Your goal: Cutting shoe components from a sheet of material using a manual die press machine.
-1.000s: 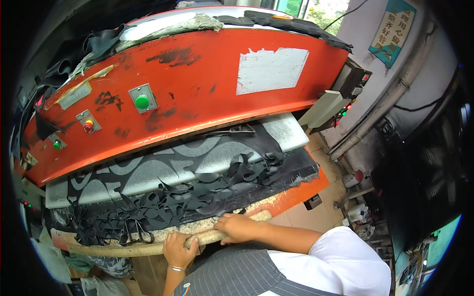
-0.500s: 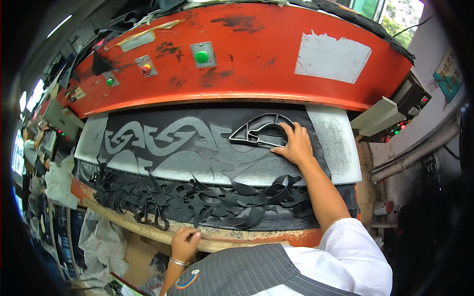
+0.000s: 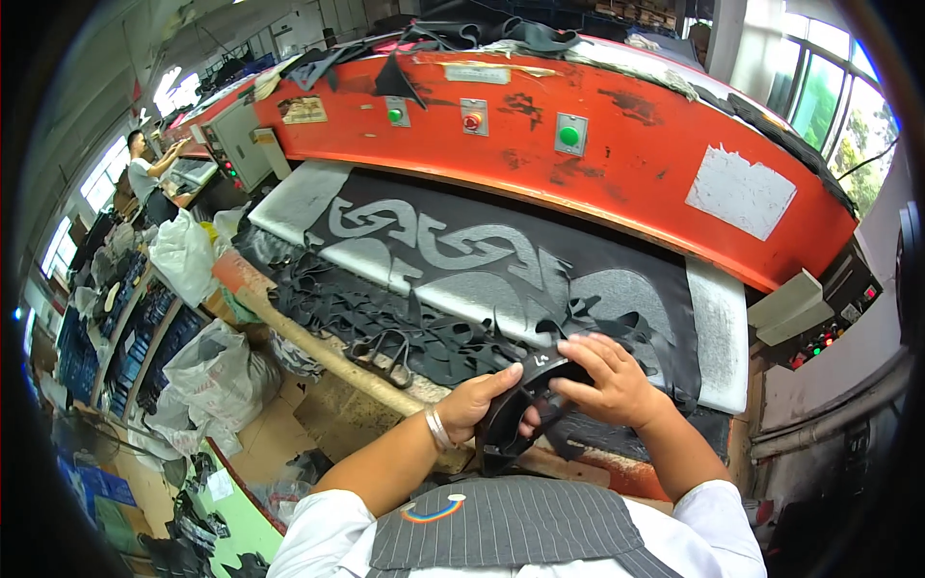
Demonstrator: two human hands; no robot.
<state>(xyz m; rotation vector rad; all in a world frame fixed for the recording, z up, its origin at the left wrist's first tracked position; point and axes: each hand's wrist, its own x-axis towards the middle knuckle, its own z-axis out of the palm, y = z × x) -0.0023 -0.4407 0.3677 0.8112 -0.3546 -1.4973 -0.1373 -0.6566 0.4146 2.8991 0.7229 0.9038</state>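
Close to my apron, both hands hold a curved black cutting die (image 3: 515, 412) tilted up off the press. My left hand (image 3: 470, 403) grips its left side, thumb on the upper edge. My right hand (image 3: 607, 380) has its fingers curled over the right end, and dark strip-like material hangs below it. I cannot tell whether a cut piece sits inside the die. Beyond lies a black sheet (image 3: 665, 265) with curved cut-out openings, spread over a white cutting pad (image 3: 721, 332). A heap of black scraps (image 3: 328, 299) lies along the pad's near side.
The orange press beam (image 3: 434, 120) spans the back, carrying green buttons (image 3: 569, 136) and a red button (image 3: 472, 121). A control box (image 3: 829, 318) stands at the right. A worn rail (image 3: 328, 356) edges the bed. White plastic bags (image 3: 217, 376) and another person (image 3: 154, 178) are at the left.
The die has left the black sheet and come toward my body. My left hand has risen from the front edge to grip it alongside my right. The view has turned left.
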